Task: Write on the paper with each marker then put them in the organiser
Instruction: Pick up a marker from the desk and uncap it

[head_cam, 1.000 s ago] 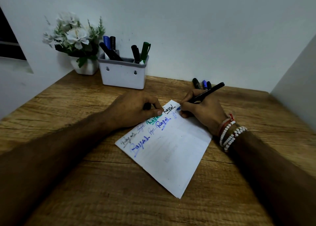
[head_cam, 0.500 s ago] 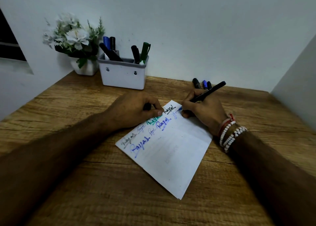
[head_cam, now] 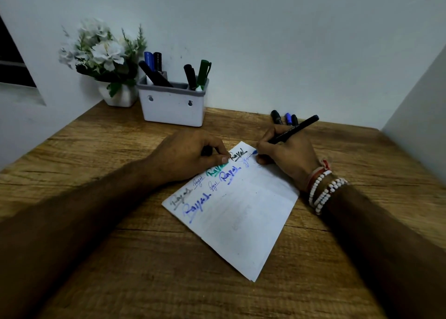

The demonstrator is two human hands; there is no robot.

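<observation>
A white paper (head_cam: 241,217) lies slanted on the wooden table (head_cam: 120,258), with several words in black, green and blue along its upper left edge. My right hand (head_cam: 287,157) grips a black marker (head_cam: 296,129); its blue tip touches the paper's top corner beside small blue writing. My left hand (head_cam: 188,154) rests on the paper's upper left edge, fingers curled round a small dark cap (head_cam: 206,151). The white organiser (head_cam: 172,106) stands at the back against the wall and holds several markers, black, blue and green.
Three loose markers (head_cam: 286,118) lie on the table behind my right hand. A white pot of flowers (head_cam: 118,96) stands left of the organiser. Walls close the table at the back, left and right.
The marker tip has crept slightly right at the paper's top corner, adding a little blue writing. My left hand has stayed put.
</observation>
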